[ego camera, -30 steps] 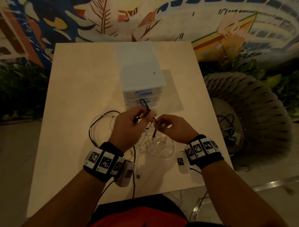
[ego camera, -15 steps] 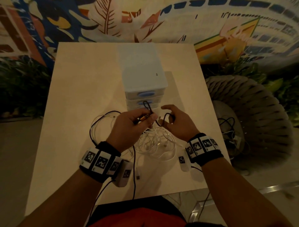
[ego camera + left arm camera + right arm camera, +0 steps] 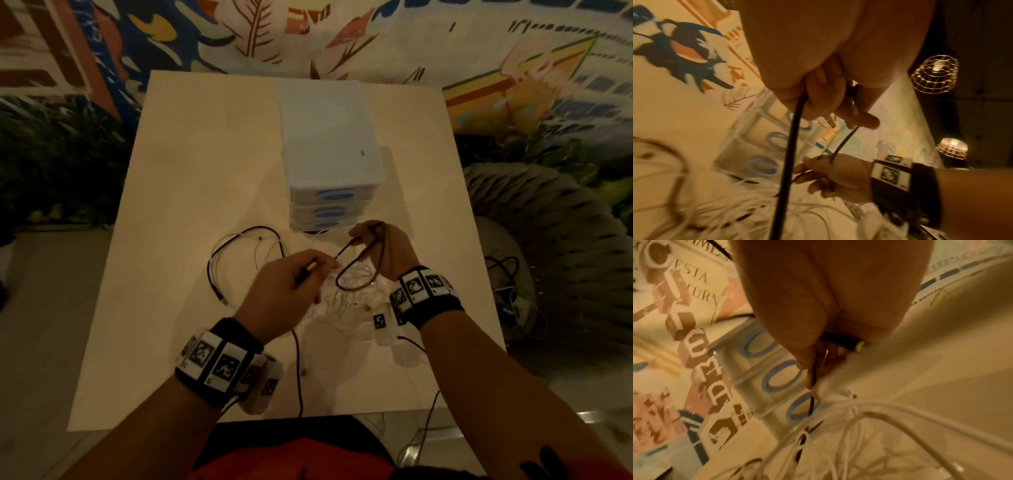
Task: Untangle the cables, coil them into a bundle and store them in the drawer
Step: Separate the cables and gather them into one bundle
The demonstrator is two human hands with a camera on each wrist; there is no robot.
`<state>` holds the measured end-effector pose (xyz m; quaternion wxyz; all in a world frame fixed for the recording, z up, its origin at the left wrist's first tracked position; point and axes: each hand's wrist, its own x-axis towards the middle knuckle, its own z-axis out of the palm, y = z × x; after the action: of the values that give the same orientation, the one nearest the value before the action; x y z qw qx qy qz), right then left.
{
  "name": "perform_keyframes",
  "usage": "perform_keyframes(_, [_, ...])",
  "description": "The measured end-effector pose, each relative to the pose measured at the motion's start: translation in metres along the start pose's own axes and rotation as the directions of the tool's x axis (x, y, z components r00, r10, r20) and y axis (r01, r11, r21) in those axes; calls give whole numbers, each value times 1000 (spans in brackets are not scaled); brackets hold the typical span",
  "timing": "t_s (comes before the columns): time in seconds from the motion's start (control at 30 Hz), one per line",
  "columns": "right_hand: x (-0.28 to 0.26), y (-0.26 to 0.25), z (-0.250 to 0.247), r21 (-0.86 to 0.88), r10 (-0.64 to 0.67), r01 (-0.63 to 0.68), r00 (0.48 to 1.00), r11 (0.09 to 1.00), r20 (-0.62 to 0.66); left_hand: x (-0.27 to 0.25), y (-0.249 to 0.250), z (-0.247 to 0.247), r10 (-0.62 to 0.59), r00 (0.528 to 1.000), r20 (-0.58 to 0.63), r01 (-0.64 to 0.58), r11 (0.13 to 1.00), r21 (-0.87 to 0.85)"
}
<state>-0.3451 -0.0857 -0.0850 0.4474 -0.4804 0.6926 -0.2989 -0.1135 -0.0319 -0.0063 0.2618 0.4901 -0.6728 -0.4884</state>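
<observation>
In the head view my left hand point(image 3: 317, 270) pinches a black cable point(image 3: 346, 274) just behind its yellow-tipped plug point(image 3: 311, 266). My right hand point(image 3: 368, 238) sits close in front of the drawer unit point(image 3: 329, 164) and grips a loop of that same cable. The left wrist view shows my fingers point(image 3: 826, 99) curled round the black cable point(image 3: 791, 146). In the right wrist view the black cable point(image 3: 813, 379) runs through my fingers point(image 3: 807, 363), with a black plug point(image 3: 846, 344) under the palm. A tangle of white cables point(image 3: 346, 308) lies on the table below both hands.
The light table point(image 3: 205, 171) carries the drawer unit with three blue-handled drawers point(image 3: 337, 196), all closed. A black and white cable loop point(image 3: 219, 260) lies left of my hands. A woven chair point(image 3: 548, 246) with more cables stands to the right.
My right hand has moved away from the left hand toward the drawers, and the black cable now hangs as a wider loop between them. The left hand keeps its pinch near the plug.
</observation>
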Motion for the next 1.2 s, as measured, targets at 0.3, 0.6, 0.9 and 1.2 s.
perform_keyframes(0.3, [-8, -2, -2, 176, -201, 191, 979, 966, 40, 21, -75, -49, -241, 955, -173, 278, 931, 237])
perform_keyframes(0.6, [-4, 12, -10, -92, -164, 160, 986, 983, -32, 51, -102, -14, -169, 984, -60, 178, 884, 432])
perform_keyframes(0.9, [-2, 48, -26, -110, -22, 26, 999, 994, 37, 76, -113, -13, -271, 961, 60, 168, 737, 655])
perform_keyframes(1.2, [-6, 64, -33, -280, 58, -52, 998, 959, 13, 73, -116, -19, -265, 961, 79, 122, 661, 740])
